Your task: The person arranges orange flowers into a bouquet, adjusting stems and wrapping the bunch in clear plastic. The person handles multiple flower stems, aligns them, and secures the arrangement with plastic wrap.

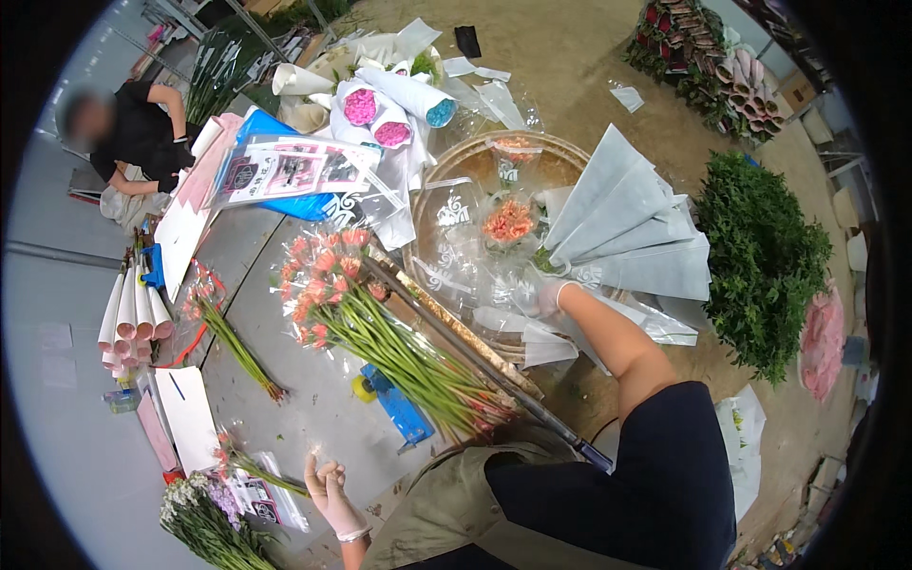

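My left hand (332, 494), in a thin pale glove, is held palm up over the table's near edge. Its fingers are loosely curled and apart, with nothing visible in them. Close beside it are the stem ends of a small bunch of orange flowers (269, 472). My right arm stretches to the round tub (572, 157), where my gloved right hand (551, 297) is among clear plastic sleeves. Its fingers blend into the plastic, so their grip is hidden. Just beyond it stands a sleeved bouquet of orange flowers (508, 221). White wrapping sheets (627, 223) fan out on the right.
A large pile of orange flowers (408, 337) lies on the grey table (252, 337), beside a blue tape dispenser (399, 404). A metal bar (484, 366) runs along the table's edge. Leafy greenery (760, 256) stands at right. Another person (138, 133) works at far left.
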`<state>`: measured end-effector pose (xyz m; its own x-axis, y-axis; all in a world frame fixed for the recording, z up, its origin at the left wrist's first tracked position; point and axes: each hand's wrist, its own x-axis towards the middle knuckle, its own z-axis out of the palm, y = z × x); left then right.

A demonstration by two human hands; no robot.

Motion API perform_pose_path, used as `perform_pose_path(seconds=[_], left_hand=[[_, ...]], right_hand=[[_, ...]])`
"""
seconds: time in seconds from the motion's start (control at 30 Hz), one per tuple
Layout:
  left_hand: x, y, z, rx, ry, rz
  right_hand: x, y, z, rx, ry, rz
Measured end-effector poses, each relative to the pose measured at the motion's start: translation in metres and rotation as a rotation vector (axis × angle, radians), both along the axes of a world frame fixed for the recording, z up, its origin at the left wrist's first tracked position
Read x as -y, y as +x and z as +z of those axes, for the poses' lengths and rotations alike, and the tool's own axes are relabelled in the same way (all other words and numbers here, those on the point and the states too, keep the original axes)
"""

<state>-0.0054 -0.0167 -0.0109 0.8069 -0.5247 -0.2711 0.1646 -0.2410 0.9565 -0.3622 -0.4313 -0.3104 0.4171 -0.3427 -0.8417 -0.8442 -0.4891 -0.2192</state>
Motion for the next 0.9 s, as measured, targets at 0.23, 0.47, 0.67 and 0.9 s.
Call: perform_pose_path(seconds=[0.23, 0.47, 0.67, 0.9], left_hand=[[-0.041, -0.002, -0.014, -0.039, 0.018, 0.195], [-0.052, -0.022, -0.012, 0.067, 0.219, 0.083], [0.000, -0.043, 0.004, -0.035, 0.380, 0.125], [0.053, -0.042, -0.001, -0.035, 0.487, 0.060]], right_hand=[[0.043, -0.012, 0.019, 0.186, -0.374, -0.784], [0.195, 0.020, 0.000, 0.195, -1.024, -0.537], [0.300, 0.053, -0.088, 0.319, -0.350, -0.753], [0.305, 0.010, -0.138, 0.427, -0.576, -1.523]])
